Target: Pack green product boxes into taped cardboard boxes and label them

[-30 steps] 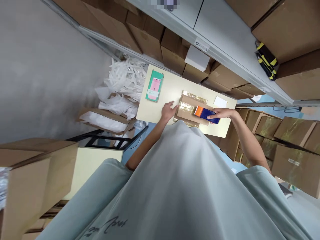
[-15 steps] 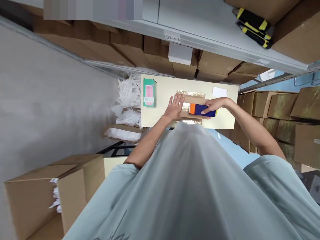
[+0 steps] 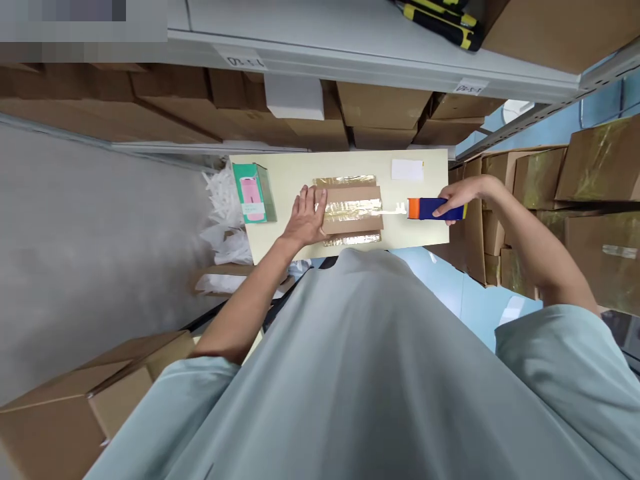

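Note:
On the pale tabletop [image 3: 350, 163] lies a small cardboard box [image 3: 353, 193] with strips of shiny clear tape across its middle and along both long sides. My left hand [image 3: 306, 219] presses on the box's left end, fingers stretched out. To the right of the box, my right hand [image 3: 453, 200] grips a blue tape dispenser [image 3: 425, 208] with an orange end facing the box. A shiny strip of tape [image 3: 394, 209] runs between the box and the dispenser.
A green box with a pink cup picture [image 3: 251, 197] stands at the table's left end. A white paper [image 3: 407, 169] lies at the back right. Cardboard boxes [image 3: 385, 110] fill the shelf behind, with yellow-black tools [image 3: 443, 23] above. Shredded paper [image 3: 223, 200] lies to the left.
My right hand has moved the tape dispenser rightward, off the box, and the tape strip now spans the gap. My left hand stays on the box's left end. The view has shifted.

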A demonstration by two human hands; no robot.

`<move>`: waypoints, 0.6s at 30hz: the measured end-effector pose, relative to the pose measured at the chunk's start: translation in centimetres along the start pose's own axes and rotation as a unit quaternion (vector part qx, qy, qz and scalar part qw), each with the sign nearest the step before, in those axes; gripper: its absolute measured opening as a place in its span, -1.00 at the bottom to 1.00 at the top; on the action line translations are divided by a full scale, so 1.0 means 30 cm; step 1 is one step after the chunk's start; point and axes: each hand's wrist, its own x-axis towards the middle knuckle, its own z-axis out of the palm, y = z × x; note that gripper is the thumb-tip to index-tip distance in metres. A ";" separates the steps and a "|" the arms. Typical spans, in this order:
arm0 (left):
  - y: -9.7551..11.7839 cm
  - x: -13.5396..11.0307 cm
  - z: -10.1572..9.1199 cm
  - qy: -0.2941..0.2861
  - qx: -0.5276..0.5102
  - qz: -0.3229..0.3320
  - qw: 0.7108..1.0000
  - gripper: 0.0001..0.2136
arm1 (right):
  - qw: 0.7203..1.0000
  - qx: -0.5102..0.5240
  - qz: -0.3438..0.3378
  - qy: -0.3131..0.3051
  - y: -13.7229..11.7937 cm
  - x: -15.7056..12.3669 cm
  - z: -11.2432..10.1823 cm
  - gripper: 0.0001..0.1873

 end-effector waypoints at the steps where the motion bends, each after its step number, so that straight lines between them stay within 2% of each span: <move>1: -0.001 0.001 0.000 -0.004 0.008 -0.002 1.000 0.50 | 0.999 0.004 0.019 -0.035 -0.005 0.032 0.007 -0.29; 3: -0.003 0.002 0.001 -0.015 0.032 -0.006 0.999 0.50 | 0.992 0.008 0.065 -0.112 -0.032 0.090 0.027 -0.32; 5: -0.009 0.003 0.005 -0.026 0.056 -0.009 0.998 0.48 | 0.988 -0.005 0.103 -0.118 -0.070 0.127 0.053 -0.36; 9: -0.024 0.006 0.020 -0.031 0.088 -0.012 0.996 0.45 | 0.985 -0.051 0.148 -0.076 -0.148 0.153 0.118 -0.56; 14: -0.030 0.009 0.032 -0.029 0.105 -0.015 0.994 0.41 | 0.977 -0.142 0.157 -0.012 -0.257 0.192 0.222 -0.69; 16: -0.031 0.012 0.034 -0.033 0.111 -0.017 0.993 0.40 | 0.974 -0.152 0.166 0.029 -0.308 0.215 0.273 -0.70; 18: -0.033 0.016 0.034 -0.036 0.114 -0.017 0.993 0.39 | 0.970 -0.141 0.179 0.086 -0.356 0.230 0.323 -0.62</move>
